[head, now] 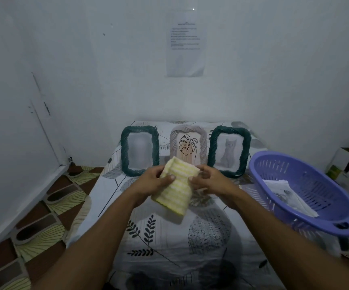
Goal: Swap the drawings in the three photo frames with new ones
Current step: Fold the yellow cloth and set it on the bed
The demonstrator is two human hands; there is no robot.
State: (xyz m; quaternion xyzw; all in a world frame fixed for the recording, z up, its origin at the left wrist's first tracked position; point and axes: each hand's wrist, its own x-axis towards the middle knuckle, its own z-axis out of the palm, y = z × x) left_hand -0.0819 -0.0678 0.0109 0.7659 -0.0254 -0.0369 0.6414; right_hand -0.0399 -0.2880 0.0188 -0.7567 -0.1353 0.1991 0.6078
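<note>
- Both hands are gripping a folded yellow-and-white striped cloth (174,188) above the middle of the surface: the left hand (151,181) is pinching its left edge with the thumb on top, and the right hand (209,181) is closing on its right edge.
- The surface is a low bench covered with a white sheet printed with grey and black leaves (169,248), standing against a pale wall.
- Three photo frames are standing upright in a row at the far edge, close beside one another.
- On the left, a dark green frame with a twisted rope-like border (139,150) is showing only a pale, blurred picture; what it depicts cannot be made out.
- In the middle, a beige frame with the same twisted border (188,141) is holding a line drawing of a leaf; the cloth is covering its lower part from view.
- On the right, a second dark green rope-bordered frame (229,150) is holding a picture of a grey cat sitting.
- To the right, a purple slotted plastic basket (303,193) is sitting tilted, with loose paper sheets (288,193) lying inside, probably the new drawings.
- A printed notice (185,42) is hanging on the wall above; its text is too small for reading.
- Judging progress: all frames look closed and filled, none is lying open, and the sheets are in the basket, so the swapping appears not yet begun, or possibly finished with wiping under way; the view alone is not settling which.
</note>
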